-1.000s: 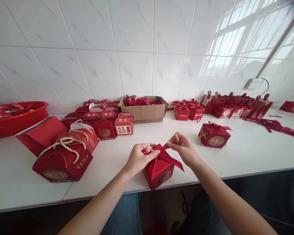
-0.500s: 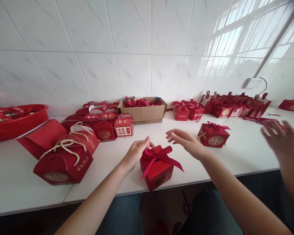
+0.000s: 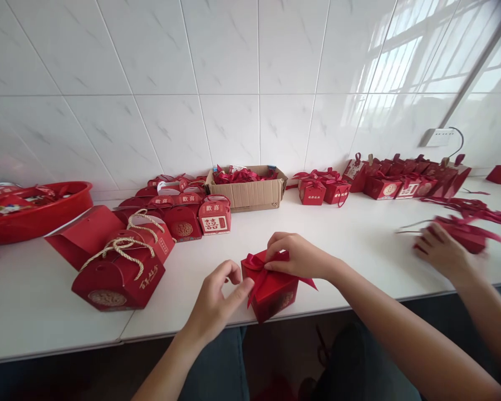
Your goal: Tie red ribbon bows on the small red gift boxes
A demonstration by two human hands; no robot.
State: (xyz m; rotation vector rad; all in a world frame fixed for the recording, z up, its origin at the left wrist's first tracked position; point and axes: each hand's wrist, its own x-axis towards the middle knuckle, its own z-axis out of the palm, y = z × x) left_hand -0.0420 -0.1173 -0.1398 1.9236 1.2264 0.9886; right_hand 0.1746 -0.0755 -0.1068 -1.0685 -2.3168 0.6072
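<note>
Pinching the ribbon bow (image 3: 255,262) atop one red gift box (image 3: 275,294) at the near edge of the surface (image 3: 359,256): right hand (image 3: 298,257), grip closed on it. Touching its left side: left hand (image 3: 215,303), grip narrow, empty. Two rope-handled boxes (image 3: 121,275) leftward.

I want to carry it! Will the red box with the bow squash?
Probably light and squashy: the red box looks like thin folded card. Its ribbon bow, pinched by the right hand, seems floppy. Near the table edge, a push might tip it off.

One cardboard box (image 3: 248,195), one red basin (image 3: 37,214).
</note>
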